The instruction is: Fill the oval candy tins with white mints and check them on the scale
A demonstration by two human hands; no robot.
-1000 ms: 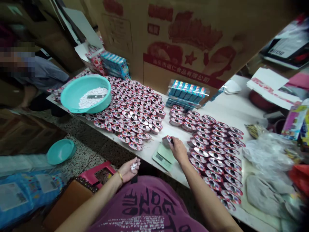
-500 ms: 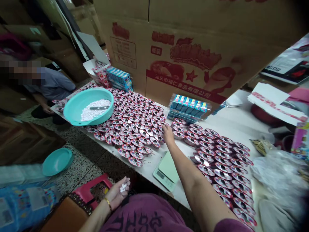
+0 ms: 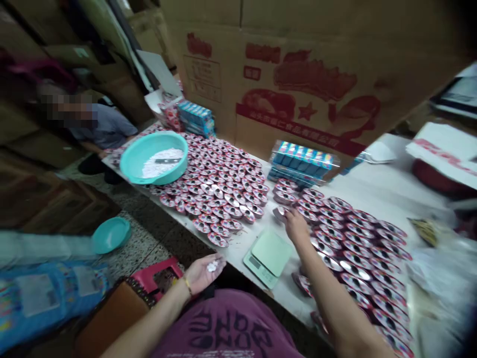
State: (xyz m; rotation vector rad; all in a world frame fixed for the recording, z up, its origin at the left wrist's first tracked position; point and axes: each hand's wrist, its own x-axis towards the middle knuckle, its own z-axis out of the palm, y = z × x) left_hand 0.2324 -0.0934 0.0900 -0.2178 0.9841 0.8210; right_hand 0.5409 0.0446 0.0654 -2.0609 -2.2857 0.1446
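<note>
**2 hands at a white table: an oval foil tray (image 3: pixel 279 214) in the right hand (image 3: pixel 297 227), white pellets (image 3: pixel 212 267) in the left hand (image 3: pixel 203 274)**

The tray's long axis runs roughly across the view, its far end tipped toward the teal basin (image 3: pixel 153 158); it is red-rimmed with a silvery foil face, and its contents are hidden. It lies just beyond the right fingertips (image 3: pixel 292 215), which curl in and pinch its near edge; the left hand is open, palm up, its fingers gripping nothing, with the small pellets resting on the palm. A digital scale (image 3: pixel 267 256) sits just below the right hand, on the white table (image 3: pixel 372 184) — rows of identical trays (image 3: pixel 357 253) spread beside it; the basin holds more pellets.
</note>
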